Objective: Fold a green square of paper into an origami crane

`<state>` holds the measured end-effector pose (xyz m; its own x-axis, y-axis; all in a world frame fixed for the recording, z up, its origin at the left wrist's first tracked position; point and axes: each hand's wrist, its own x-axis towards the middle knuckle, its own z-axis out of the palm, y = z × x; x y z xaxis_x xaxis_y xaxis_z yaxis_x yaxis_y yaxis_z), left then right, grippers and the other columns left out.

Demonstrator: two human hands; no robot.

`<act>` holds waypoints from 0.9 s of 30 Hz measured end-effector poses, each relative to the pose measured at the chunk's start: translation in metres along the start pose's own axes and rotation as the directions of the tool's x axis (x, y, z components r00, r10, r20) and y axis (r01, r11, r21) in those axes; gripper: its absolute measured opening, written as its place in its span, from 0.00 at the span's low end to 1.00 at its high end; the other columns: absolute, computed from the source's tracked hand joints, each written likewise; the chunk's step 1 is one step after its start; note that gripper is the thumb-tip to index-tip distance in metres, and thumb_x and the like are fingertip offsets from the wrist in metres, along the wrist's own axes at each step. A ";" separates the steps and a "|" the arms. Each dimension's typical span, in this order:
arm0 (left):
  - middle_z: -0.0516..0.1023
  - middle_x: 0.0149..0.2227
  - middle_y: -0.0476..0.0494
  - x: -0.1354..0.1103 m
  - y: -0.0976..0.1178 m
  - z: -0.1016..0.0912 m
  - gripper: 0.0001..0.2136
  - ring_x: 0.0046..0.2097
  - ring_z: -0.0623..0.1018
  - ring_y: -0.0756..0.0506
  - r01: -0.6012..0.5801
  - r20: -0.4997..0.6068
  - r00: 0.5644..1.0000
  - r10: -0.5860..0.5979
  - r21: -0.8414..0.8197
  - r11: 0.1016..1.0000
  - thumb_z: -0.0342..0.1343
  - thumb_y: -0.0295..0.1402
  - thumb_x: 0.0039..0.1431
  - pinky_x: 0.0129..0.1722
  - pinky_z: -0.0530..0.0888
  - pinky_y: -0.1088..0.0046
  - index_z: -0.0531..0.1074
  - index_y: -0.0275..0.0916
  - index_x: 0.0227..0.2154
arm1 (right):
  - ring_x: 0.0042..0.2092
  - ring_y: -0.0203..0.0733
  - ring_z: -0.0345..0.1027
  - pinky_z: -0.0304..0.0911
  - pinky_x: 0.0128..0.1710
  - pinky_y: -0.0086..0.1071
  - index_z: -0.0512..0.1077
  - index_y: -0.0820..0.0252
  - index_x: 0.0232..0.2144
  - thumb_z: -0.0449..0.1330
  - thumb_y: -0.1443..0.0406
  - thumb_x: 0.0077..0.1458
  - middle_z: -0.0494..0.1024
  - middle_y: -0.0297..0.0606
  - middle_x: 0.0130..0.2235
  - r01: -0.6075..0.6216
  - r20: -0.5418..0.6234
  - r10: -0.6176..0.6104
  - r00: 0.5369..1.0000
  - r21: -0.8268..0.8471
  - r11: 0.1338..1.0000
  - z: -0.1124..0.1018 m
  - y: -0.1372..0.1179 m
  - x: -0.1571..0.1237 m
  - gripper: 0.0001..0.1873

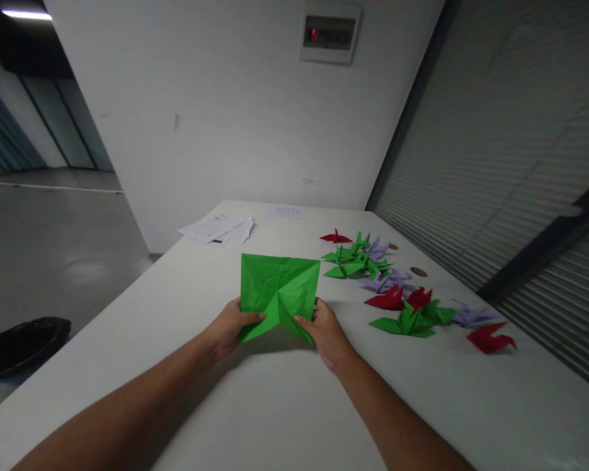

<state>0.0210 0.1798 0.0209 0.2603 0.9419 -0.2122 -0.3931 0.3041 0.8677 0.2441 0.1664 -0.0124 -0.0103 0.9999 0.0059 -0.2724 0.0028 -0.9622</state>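
A creased sheet of green origami paper is held up over the white table, its lower edge bent into an inverted V. My left hand pinches its lower left side, with the thumb on the near face and the other fingers behind the paper. On the lower right side, my right hand grips it the same way. Folds radiate from near the middle of the paper. Folded green cranes lie to the right of my right hand, among red cranes and purple cranes.
White printed papers lie at the table's far left, and another sheet near the wall. Window blinds run along the right edge of the table. A black-lined bin stands on the floor at left.
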 end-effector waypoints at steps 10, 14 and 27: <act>0.86 0.40 0.32 0.006 0.000 -0.013 0.18 0.36 0.86 0.38 0.076 -0.014 0.997 -0.076 0.001 0.997 0.73 0.26 0.47 0.40 0.82 0.62 0.80 0.31 0.42 | 0.49 0.55 0.80 0.74 0.53 0.51 0.72 0.55 0.49 0.76 0.60 0.42 0.85 0.41 0.46 -0.013 0.011 0.013 1.000 -0.058 0.998 -0.005 -0.011 -0.003 0.31; 0.85 0.45 0.29 0.003 0.009 -0.018 0.21 0.41 0.86 0.35 0.157 0.067 0.985 -0.158 0.008 0.988 0.72 0.28 0.48 0.44 0.83 0.58 0.79 0.31 0.46 | 0.50 0.55 0.79 0.74 0.53 0.49 0.75 0.55 0.47 0.76 0.62 0.42 0.84 0.39 0.46 -0.043 0.112 0.052 0.992 -0.085 0.995 -0.009 -0.024 -0.009 0.29; 0.85 0.48 0.29 0.000 0.008 -0.023 0.22 0.49 0.85 0.30 0.289 0.275 0.934 -0.229 -0.204 0.935 0.66 0.34 0.58 0.52 0.79 0.51 0.75 0.33 0.54 | 0.50 0.55 0.80 0.75 0.51 0.48 0.74 0.55 0.46 0.76 0.64 0.42 0.85 0.41 0.47 -0.186 0.209 0.176 0.962 0.031 0.982 -0.012 -0.035 -0.016 0.28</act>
<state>-0.0026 0.1855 0.0170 0.5755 0.7708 -0.2734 -0.4721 0.5861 0.6585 0.2647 0.1502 0.0176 -0.2590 0.9600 -0.1063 -0.2956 -0.1835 -0.9375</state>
